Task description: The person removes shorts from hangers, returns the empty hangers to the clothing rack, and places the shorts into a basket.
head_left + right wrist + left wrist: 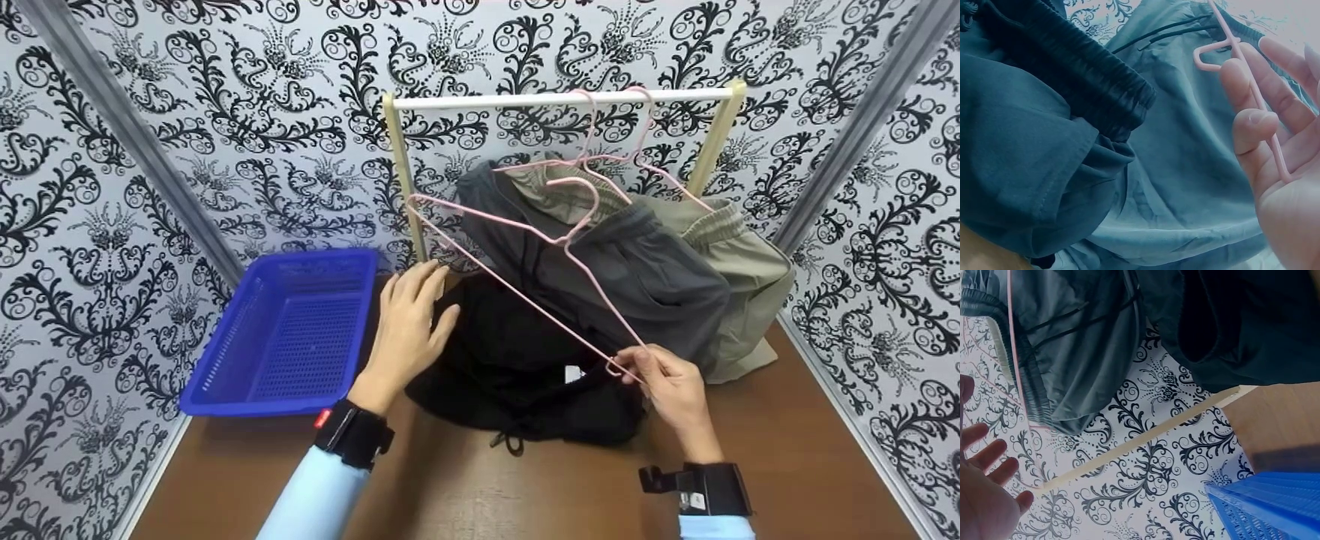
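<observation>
Right hand [666,384]: pinches pink triangular hanger [562,241] above black cloth garment [502,375]. Left hand [409,321]: loosely spread, near blue perforated plastic basket [262,408].

There is a plain pink triangular hanger [561,240], a solid black cloth garment [502,352] with a small white label [573,373], plain dark grey elastic-waisted shorts [652,277] and plain beige elastic-waisted shorts [754,270]. The rectangular plastic basket [262,408] is deep blue, the flat tabletop [480,499] brown, the straight rail [487,100] white and the fabric sleeves [315,495] light blue, while black floral scrollwork covers the white wall panels [277,60].
</observation>
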{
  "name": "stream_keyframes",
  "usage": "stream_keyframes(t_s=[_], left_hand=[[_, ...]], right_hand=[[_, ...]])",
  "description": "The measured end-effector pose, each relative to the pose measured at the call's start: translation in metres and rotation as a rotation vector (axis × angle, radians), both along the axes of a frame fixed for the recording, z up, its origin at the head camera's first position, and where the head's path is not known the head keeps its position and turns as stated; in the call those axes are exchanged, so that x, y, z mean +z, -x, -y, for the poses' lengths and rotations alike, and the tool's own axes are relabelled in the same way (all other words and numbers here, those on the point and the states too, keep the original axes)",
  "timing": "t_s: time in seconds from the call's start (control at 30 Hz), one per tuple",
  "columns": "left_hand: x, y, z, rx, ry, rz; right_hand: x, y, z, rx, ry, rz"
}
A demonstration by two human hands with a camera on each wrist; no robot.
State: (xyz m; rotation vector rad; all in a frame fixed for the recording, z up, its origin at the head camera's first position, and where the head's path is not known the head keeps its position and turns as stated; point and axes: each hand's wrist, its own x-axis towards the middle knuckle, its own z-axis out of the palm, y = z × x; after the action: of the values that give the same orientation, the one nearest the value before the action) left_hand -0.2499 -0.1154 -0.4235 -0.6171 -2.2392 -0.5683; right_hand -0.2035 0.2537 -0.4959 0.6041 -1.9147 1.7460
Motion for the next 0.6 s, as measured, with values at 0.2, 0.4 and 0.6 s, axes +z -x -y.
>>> stream_keyframes(t_s=[0.2, 0.4, 0.6], left_hand=[[-0.005, 0.001, 0.004, 0.024, 0.001, 0.010], [-0.010, 0.002, 0.008, 0.030, -0.011, 0.004], [-0.012, 0.002, 0.010, 0.037, -0.001, 0.018]], right_hand=[[0.002, 0.000, -0.002, -0.019, 0.010, 0.006], [0.007, 0.004, -0.001, -0.052, 0.004, 0.009], [0.015, 0.011, 0.003, -0.078, 0.017, 0.039]])
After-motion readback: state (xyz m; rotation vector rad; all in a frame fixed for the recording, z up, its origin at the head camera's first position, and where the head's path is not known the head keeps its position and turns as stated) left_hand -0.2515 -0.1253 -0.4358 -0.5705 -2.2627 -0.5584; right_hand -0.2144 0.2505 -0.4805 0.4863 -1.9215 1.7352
